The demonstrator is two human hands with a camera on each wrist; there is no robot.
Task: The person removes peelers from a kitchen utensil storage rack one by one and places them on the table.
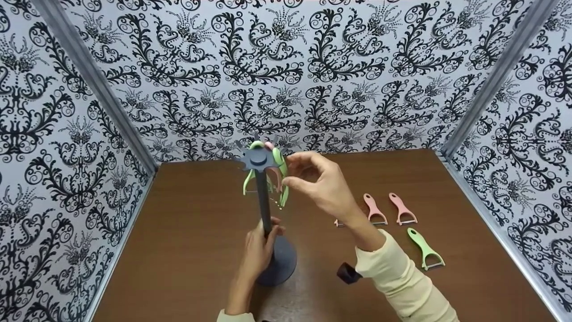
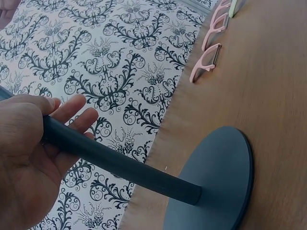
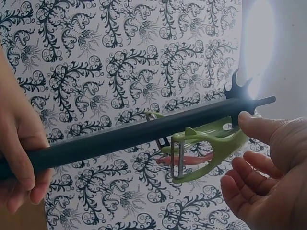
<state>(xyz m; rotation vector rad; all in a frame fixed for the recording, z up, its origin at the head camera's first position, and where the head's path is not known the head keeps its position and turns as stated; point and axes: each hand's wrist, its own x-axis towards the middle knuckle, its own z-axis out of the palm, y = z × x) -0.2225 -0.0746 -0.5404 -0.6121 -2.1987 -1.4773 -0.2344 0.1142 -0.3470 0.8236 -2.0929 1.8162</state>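
Observation:
A dark grey stand [image 1: 263,201] with a round base and a hooked top rises from the brown table. Its pole is wrapped by the fingers of my left hand [image 1: 259,246], low down in the head view. From the hooks hang two green peelers and a pink one [image 3: 192,158], side by side. My right hand [image 1: 324,183] is beside the nearer green peeler [image 3: 211,160], thumb and fingers apart. In the right wrist view the thumb tip is right at the hooked top, and the other fingers are bent below the peeler's handle.
On the table to the right lie a green peeler [image 1: 424,248] and two pink peelers [image 1: 375,210] [image 1: 403,209]. Another pink one [image 1: 338,223] is mostly hidden behind the right forearm. Patterned panels [image 1: 268,80] enclose the table at the back and sides.

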